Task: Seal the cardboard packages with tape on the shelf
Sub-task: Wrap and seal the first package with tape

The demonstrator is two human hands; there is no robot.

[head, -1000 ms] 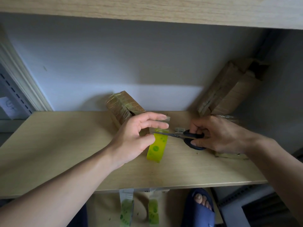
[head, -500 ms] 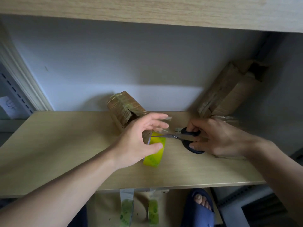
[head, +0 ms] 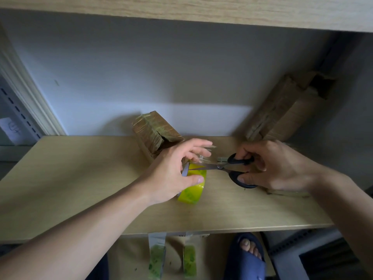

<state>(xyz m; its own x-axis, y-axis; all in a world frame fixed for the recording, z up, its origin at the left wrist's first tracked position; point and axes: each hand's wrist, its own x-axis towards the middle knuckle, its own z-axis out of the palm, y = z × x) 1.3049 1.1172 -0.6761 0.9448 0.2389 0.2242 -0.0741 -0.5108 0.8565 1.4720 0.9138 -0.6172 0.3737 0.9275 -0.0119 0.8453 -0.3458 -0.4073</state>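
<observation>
A yellow-green tape roll (head: 192,189) stands on edge on the wooden shelf (head: 70,178). My left hand (head: 173,170) grips it, thumb on the roll's side, fingers holding a stretched clear strip of tape (head: 203,156) above it. My right hand (head: 270,164) holds black-handled scissors (head: 236,168), the blades pointing left and open across the strip at the roll. A small taped cardboard package (head: 153,132) stands just behind my left hand. A flat cardboard piece (head: 286,192) lies under my right hand.
A stack of folded cardboard boxes (head: 286,110) leans in the back right corner. Two tape strips (head: 157,251) hang from the shelf's front edge. A foot in a blue slipper (head: 246,257) shows below. Another shelf board (head: 181,9) spans overhead.
The tape roll has come down to stand on the shelf under my left hand. The scissors slid left and their blades now reach the strip at the roll.
</observation>
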